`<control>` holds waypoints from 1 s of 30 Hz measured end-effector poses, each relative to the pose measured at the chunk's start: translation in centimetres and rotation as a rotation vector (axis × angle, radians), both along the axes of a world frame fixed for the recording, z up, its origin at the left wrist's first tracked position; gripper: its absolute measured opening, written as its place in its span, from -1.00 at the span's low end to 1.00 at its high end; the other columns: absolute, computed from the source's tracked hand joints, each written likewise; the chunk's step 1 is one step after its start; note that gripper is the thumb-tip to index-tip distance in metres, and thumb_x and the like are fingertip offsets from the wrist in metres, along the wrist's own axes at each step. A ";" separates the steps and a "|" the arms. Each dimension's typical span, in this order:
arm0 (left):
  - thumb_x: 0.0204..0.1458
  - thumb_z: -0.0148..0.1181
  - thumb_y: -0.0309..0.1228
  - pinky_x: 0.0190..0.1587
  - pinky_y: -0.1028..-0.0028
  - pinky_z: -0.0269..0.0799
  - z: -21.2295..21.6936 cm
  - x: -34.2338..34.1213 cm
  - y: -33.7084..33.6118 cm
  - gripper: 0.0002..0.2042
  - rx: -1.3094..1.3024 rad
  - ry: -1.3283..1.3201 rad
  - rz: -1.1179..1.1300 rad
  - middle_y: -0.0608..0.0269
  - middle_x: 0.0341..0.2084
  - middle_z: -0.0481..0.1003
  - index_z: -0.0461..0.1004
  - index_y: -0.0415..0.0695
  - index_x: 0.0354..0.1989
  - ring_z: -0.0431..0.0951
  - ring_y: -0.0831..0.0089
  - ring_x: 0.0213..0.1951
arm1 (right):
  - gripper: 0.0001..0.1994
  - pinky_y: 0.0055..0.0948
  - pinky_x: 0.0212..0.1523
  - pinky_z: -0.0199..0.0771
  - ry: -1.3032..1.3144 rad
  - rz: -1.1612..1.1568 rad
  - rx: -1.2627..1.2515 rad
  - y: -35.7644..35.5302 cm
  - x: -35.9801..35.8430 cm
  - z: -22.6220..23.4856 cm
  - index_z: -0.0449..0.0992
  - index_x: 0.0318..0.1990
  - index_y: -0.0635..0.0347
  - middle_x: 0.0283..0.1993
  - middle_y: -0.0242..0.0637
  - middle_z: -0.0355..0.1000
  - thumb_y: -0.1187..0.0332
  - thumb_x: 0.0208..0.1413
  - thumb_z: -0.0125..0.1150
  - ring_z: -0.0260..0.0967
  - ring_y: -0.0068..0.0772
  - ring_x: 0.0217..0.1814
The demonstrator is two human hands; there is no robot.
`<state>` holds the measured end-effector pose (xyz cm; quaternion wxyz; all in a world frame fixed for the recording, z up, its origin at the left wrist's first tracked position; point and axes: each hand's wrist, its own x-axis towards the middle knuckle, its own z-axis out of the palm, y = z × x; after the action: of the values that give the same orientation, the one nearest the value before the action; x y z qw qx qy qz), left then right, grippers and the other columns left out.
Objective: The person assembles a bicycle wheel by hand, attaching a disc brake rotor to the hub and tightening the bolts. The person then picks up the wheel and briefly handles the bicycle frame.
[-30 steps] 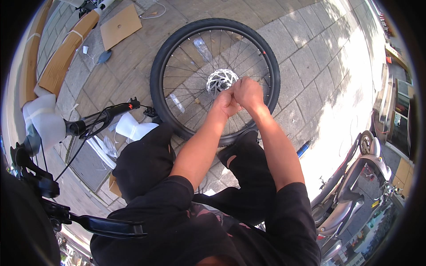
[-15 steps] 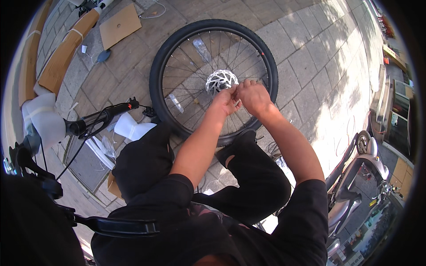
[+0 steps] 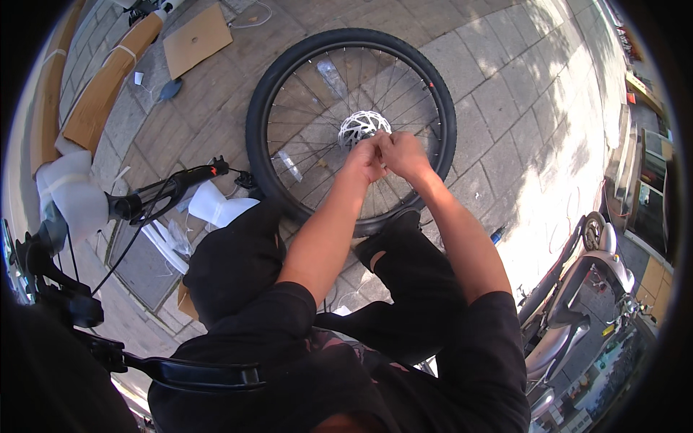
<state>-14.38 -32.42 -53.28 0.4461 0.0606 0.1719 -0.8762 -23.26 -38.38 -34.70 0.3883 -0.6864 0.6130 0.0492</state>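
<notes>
A bicycle wheel (image 3: 442, 180) with a black tyre lies flat on the paving. At its hub sits a silver brake disc (image 3: 355, 127). My left hand (image 3: 365, 160) and my right hand (image 3: 402, 154) meet just above the near edge of the disc. The fingers of both are closed and pressed together. Whatever they pinch is hidden or too small to make out. My knees are bent close to the near side of the tyre.
At the left stands a bicycle fork and frame part (image 3: 166, 195), partly wrapped in white foam (image 3: 72, 189). Cardboard pieces (image 3: 196, 40) lie at the far left. A blue-handled tool (image 3: 498, 236) rests right of my forearm; a scooter (image 3: 570, 310) is parked beyond.
My right hand has drawn in toward my left, and its forearm has shifted left. The blue-handled tool now shows beside it. The whole view has shifted slightly.
</notes>
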 end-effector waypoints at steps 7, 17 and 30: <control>0.29 0.29 -0.19 0.03 0.25 0.37 6.4 -1.3 -0.8 -0.86 0.429 -0.430 -0.074 0.50 -0.25 0.55 0.56 0.07 -0.14 0.52 0.54 -0.17 | -0.80 -0.22 0.05 0.63 0.392 1.012 -0.347 -1.3 -1.4 3.2 0.65 -0.12 0.21 -0.04 -0.09 0.62 0.32 0.21 0.25 0.62 -0.08 0.02; 0.37 0.21 -0.12 -0.11 0.29 0.34 5.6 -0.9 -1.0 -0.81 0.321 -0.369 -0.064 0.50 -0.39 0.56 0.58 0.07 -0.19 0.48 0.55 -0.26 | -0.76 -0.25 -0.44 0.48 -0.122 -0.620 0.225 -1.5 0.4 0.4 0.60 -0.27 0.26 -0.44 -0.25 0.49 0.29 0.30 0.11 0.50 -0.29 -0.42; 0.34 0.28 -0.13 -0.01 0.28 0.27 8.8 -1.1 -1.5 -0.83 0.520 -0.529 -0.133 0.55 -0.37 0.57 0.59 0.11 -0.23 0.48 0.56 -0.26 | -0.66 -0.12 0.05 0.66 0.463 0.713 -0.206 -0.6 -1.9 3.5 0.61 0.01 0.34 -0.05 0.10 0.63 0.20 0.35 0.15 0.64 0.11 0.06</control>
<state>-15.49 -33.88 -44.51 0.3872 0.4072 0.2629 -0.7843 -25.17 -39.01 -31.21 0.1289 -0.8611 0.4102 0.2713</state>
